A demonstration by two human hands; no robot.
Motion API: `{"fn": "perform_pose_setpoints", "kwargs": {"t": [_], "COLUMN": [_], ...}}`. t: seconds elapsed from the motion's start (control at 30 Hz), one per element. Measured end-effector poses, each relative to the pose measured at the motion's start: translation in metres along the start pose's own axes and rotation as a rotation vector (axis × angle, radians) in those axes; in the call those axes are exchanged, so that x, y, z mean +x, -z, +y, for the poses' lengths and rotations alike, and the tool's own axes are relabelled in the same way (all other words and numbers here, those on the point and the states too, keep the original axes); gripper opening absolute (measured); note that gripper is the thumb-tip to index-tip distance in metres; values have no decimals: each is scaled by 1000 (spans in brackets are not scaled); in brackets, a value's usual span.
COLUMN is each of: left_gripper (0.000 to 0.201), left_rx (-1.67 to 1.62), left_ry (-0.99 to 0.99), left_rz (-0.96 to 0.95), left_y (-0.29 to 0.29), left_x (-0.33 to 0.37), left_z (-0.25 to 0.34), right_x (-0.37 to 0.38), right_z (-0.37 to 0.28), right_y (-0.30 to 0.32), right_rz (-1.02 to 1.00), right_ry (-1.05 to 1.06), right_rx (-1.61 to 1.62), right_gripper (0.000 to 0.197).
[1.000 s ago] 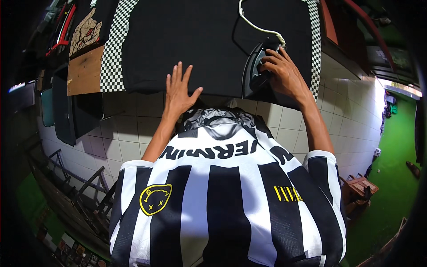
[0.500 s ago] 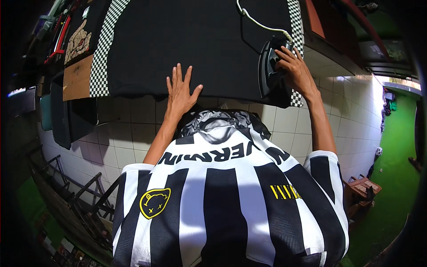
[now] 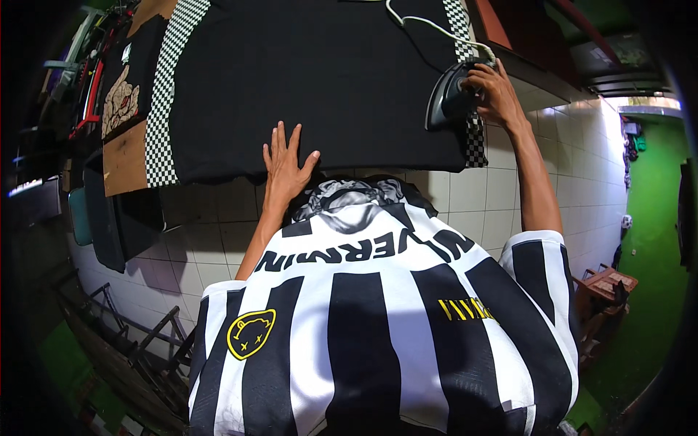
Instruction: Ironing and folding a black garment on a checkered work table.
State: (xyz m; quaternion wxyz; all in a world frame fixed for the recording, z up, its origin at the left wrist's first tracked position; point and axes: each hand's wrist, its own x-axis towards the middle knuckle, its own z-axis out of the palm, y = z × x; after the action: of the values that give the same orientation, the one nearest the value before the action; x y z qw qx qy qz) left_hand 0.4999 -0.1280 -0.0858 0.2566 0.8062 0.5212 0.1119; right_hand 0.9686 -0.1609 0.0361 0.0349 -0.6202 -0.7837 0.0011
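A black garment (image 3: 327, 80) with checkered black-and-white side strips lies spread flat over a board. My left hand (image 3: 285, 161) rests flat on its near hem with fingers spread, holding nothing. My right hand (image 3: 494, 93) grips the handle of a dark clothes iron (image 3: 445, 102), which sits on the cloth next to the right checkered strip (image 3: 472, 138). A white cord (image 3: 436, 27) runs from the iron up across the garment.
A brown board edge (image 3: 125, 158) shows left of the garment, with a printed dark garment (image 3: 120, 102) beside it. White wall tiles (image 3: 494, 196) lie below the board. Green floor (image 3: 654, 247) and a small wooden stand (image 3: 603, 287) are at the right; a dark metal frame (image 3: 138, 341) lower left.
My right hand has pushed the iron farther right along the cloth toward the checkered strip. My left hand stayed flat on the near hem.
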Motion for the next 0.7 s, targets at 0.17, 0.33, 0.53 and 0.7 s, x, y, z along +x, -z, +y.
{"fn": "perform_pose_setpoints", "kwargs": {"t": [0.17, 0.33, 0.53, 0.7], "left_gripper": [68, 63, 62, 60], "left_rx": [-49, -69, -61, -41], "left_ry": [2, -8, -21, -9], "left_rz": [20, 105, 217, 238], "left_y": [14, 20, 28, 31], "left_x": [-5, -1, -14, -8], "left_z": [9, 12, 23, 21], "right_x": [16, 36, 53, 86], "right_z": [4, -57, -150, -215], "right_y": [3, 14, -2, -8], "right_rz": [24, 128, 68, 117], "right_ry": [-69, -17, 84, 74], "right_rx": [184, 374, 448, 519], "right_gripper": [45, 47, 56, 44]}}
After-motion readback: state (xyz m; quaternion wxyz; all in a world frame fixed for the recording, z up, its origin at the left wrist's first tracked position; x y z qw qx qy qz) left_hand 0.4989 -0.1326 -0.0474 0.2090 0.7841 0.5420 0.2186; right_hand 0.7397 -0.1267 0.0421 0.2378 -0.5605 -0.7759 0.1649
